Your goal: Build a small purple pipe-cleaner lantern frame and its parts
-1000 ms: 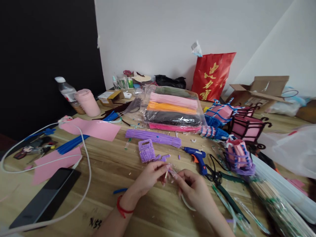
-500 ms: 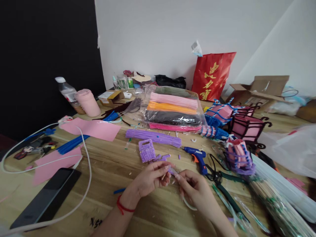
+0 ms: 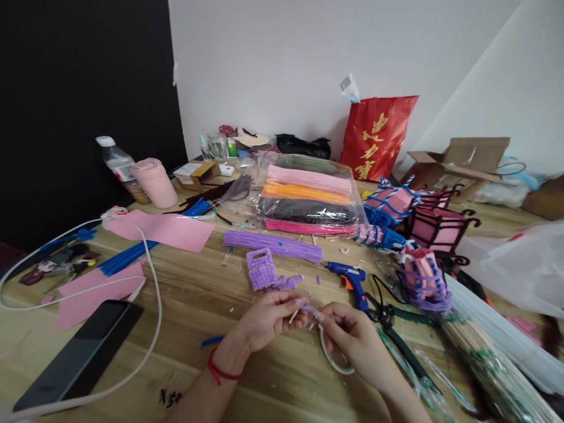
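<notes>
A wooden table (image 3: 198,305) carries a bag (image 3: 308,200) of coloured pipe cleaners, a purple bundle (image 3: 273,244) and a blue glue gun (image 3: 350,279). Just above its near edge, the left hand (image 3: 268,320) pinches a short stick (image 3: 294,316). The right hand (image 3: 352,338) meets it fingertip to fingertip, pinching a purple strand (image 3: 307,308), with a white loop (image 3: 328,352) curling beneath.

purple pipe-cleaner bit (image 3: 307,308) — small, pinched aloft, white strip (image 3: 325,351) curling beneath
</notes>
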`<state>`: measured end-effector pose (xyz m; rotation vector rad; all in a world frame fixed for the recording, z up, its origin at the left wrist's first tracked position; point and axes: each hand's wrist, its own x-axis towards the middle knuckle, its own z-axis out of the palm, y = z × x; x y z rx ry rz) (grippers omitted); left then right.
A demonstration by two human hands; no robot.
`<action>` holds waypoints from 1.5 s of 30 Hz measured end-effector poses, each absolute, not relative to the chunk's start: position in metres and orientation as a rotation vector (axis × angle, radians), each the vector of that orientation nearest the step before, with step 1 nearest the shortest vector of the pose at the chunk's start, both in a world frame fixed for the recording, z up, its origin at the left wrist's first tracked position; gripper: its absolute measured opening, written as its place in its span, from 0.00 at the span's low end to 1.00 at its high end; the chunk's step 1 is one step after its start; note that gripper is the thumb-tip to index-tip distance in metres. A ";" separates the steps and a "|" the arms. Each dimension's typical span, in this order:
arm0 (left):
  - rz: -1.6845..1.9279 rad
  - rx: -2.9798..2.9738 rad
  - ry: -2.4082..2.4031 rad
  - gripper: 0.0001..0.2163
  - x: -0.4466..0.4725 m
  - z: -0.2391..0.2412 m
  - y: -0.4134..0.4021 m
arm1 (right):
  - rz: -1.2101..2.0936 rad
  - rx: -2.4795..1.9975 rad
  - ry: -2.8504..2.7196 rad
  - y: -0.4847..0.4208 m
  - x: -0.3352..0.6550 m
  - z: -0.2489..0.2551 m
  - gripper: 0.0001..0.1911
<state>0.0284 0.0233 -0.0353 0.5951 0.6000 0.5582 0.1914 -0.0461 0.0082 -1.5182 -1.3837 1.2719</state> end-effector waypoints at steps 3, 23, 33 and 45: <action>0.585 0.555 0.659 0.12 0.029 -0.038 0.023 | 1.279 -1.525 -1.382 -0.046 0.191 0.008 0.21; 0.532 0.353 0.472 0.06 0.036 -0.042 0.018 | 1.452 -1.463 -1.165 -0.031 0.189 -0.030 0.22; 0.405 0.769 0.606 0.13 0.037 -0.039 0.012 | 1.107 -1.648 -1.452 -0.031 0.211 -0.029 0.16; 0.498 0.769 0.687 0.15 0.038 -0.039 0.015 | 1.013 -1.674 -1.515 -0.043 0.203 -0.019 0.16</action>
